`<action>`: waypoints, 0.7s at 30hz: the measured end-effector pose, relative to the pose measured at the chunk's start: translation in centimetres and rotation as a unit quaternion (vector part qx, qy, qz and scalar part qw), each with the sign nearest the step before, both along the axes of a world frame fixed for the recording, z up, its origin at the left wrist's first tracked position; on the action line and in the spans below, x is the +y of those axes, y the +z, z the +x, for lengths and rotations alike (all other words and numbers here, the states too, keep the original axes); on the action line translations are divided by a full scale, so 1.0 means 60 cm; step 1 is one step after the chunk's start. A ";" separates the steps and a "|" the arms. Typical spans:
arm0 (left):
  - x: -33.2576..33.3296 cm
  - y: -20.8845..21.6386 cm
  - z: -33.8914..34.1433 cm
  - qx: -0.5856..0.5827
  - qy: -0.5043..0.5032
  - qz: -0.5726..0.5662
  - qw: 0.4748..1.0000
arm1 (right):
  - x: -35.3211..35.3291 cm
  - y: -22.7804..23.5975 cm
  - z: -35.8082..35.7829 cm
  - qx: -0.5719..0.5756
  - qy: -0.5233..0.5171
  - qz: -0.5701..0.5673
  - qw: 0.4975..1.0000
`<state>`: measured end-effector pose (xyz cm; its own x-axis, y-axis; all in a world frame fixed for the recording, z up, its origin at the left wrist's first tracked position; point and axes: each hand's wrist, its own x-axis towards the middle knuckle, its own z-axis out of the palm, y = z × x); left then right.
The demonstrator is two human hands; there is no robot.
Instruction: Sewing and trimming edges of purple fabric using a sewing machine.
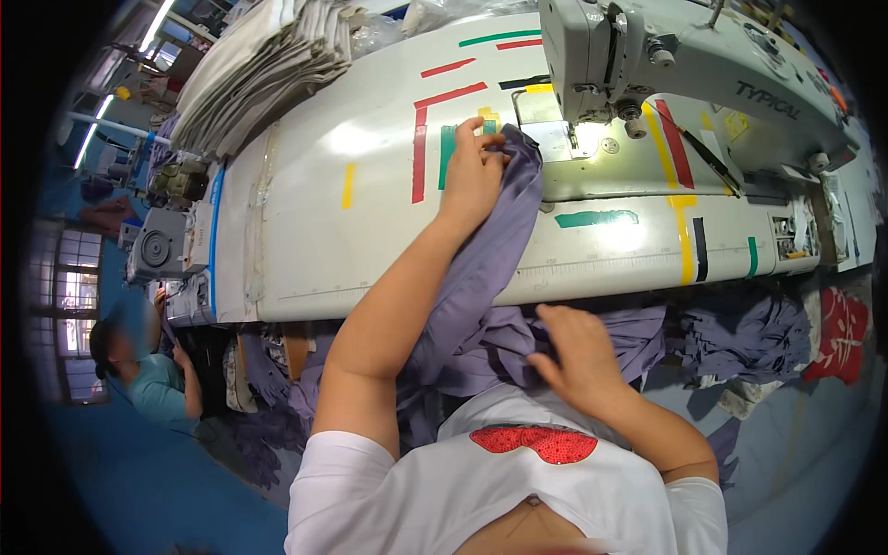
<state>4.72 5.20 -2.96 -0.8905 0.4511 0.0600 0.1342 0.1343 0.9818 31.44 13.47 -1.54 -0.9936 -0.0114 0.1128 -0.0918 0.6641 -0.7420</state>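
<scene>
My left hand [474, 183] is on the machine table, its fingers closed on the upper end of a long strip of purple fabric [520, 190]. That end lies just left of the sewing machine's needle area [583, 139], and the strip runs down over the table's front edge toward my lap. My right hand [585, 356] is below the table edge, thumb and fingers apart, over a heap of purple fabric [495, 344]. Whether it touches the cloth there is hard to tell.
The white sewing machine [703, 69] overhangs the table at the right, with dark tweezers [708, 157] beside it. Stacked pale cloth [268, 74] stands at the back left. Bundled purple pieces [745, 340] hang at the right. A person in teal [162, 384] sits at the far left.
</scene>
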 end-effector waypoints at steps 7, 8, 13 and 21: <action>-0.004 -0.002 0.016 0.413 -0.075 -0.207 0.884 | 0.065 0.037 -0.155 0.246 0.019 0.125 0.961; -0.005 -0.006 0.007 0.398 -0.114 -0.197 0.889 | 0.068 0.025 -0.188 0.240 0.040 0.133 0.961; -0.015 0.016 -0.034 0.359 -0.244 -0.163 0.886 | 0.131 0.025 -0.232 0.097 0.084 0.251 0.959; 0.007 0.031 -0.015 0.442 -0.308 -0.166 0.826 | 0.153 -0.001 -0.109 0.156 -0.029 0.090 0.983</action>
<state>3.80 5.64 -1.11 -0.1603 0.9245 0.3458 0.9218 0.0149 0.3874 24.90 22.62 -1.60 -0.9105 -0.0039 0.4134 -0.2546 0.7932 -0.5532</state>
